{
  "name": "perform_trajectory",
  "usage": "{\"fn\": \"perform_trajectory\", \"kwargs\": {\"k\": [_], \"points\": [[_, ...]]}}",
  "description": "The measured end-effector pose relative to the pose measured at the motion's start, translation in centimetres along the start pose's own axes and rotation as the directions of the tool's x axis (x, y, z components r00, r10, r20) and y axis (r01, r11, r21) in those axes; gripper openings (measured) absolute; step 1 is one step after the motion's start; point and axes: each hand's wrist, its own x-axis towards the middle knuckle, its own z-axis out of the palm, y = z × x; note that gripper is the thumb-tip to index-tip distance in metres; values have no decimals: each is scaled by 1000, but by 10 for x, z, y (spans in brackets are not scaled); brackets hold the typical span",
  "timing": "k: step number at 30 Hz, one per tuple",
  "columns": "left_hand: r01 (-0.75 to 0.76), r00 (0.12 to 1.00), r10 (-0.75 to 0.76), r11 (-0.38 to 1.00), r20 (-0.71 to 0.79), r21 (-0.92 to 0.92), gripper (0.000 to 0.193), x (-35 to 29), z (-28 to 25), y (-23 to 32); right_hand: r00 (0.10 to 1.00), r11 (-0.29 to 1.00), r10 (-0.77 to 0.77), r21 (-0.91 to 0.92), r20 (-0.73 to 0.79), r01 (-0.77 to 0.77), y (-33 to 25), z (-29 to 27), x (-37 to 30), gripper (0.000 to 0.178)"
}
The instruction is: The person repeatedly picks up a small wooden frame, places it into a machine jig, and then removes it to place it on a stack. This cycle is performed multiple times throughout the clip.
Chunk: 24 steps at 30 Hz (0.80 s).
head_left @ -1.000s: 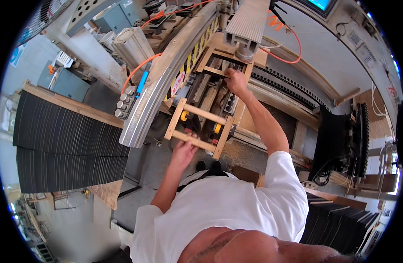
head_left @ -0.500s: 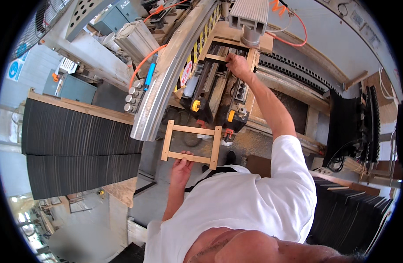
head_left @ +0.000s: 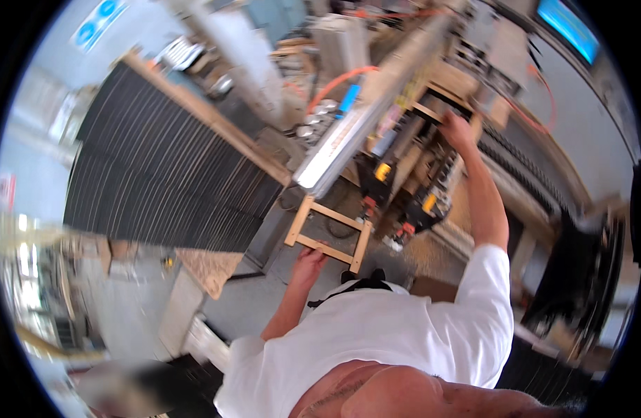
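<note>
My left hand (head_left: 308, 265) is closed on the near rail of a small wooden frame (head_left: 361, 247), four-sided with an open middle. The frame hangs in the air in front of my body, short of the machine's near end. Farther ahead, my right hand (head_left: 457, 131) reaches into the machine (head_left: 411, 184). Its fingers are pinched at the end of a light wooden bar (head_left: 426, 111) that lies across the machine's rails. Motion blur and the hand itself hide the exact grip.
A long metal beam (head_left: 376, 111) runs along the machine's left side. Left of it stands a big stack of dark, thin-edged sheets (head_left: 174, 167). An orange hose (head_left: 334, 87) curves behind the beam. Sawdust (head_left: 425, 258) lies on the floor by the machine. A lit screen (head_left: 569, 28) is at the upper right.
The whole view has swung, so the machine, the stack and both hands sit farther right and tilted. Both hands keep their holds, with little visible movement relative to the machine.
</note>
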Motion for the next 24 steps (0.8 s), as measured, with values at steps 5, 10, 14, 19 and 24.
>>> {"fn": "perform_trajectory", "kwargs": {"k": [5, 10, 14, 19, 24], "points": [[0, 995, 8, 997, -94, 82, 26, 12, 24, -29, 995, 991, -97, -93, 29, 99, -10, -15, -10, 28], [-11, 991, 32, 987, -133, 160, 23, 15, 48, -41, 974, 969, -225, -117, -39, 219, -1, -12, -14, 27], [-50, 973, 121, 941, -195, 335, 24, 13, 54, -41, 981, 971, -193, -143, -13, 189, -4, -14, -13, 28], [-262, 933, 360, 703, -14, 661, 25, 1, 38, -15, 982, 970, -189, -161, -19, 184, -8, -17, -15, 28], [-374, 859, 509, 536, 63, 757, 26, -71, 57, 69, 982, 973, -186, -144, -37, 179, -11, -18, -17, 28]]}}
